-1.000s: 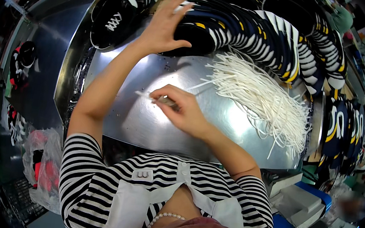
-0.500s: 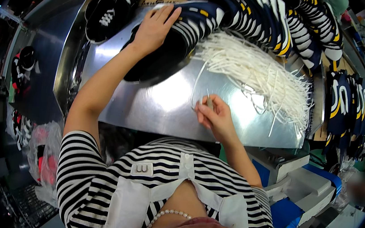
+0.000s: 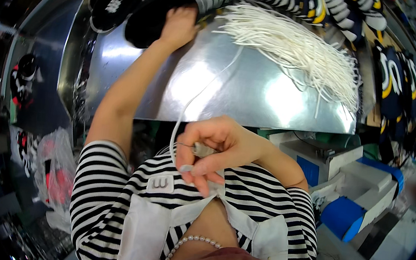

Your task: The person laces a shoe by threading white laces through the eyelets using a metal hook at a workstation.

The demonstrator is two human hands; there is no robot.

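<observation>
My right hand (image 3: 221, 149) is raised in front of my striped shirt, its fingers bent round a small awl (image 3: 204, 150) with a pale handle and a thin metal point. Its fingertips also pinch the end of a white shoelace (image 3: 196, 94). That lace runs up over the metal table towards a thick bundle of white shoelaces (image 3: 294, 52). At the far left of the table, my left hand (image 3: 180, 26) is against the nearest of a row of dark shoe uppers (image 3: 154, 18) with white stripes. Its fingers are bent and smeared, so their grip is unclear.
The shiny metal table (image 3: 222, 98) ends just beyond my right hand. A black shoe upper (image 3: 113, 5) with white lacing lies at the left. More uppers (image 3: 393, 82) hang at the right. A grey and blue machine (image 3: 346, 197) stands at lower right, a clear plastic bag (image 3: 50, 163) at lower left.
My right hand has come back from the table to my chest with the awl, drawing the lace out long. My left hand has slid from atop the uppers to the nearest one's opening.
</observation>
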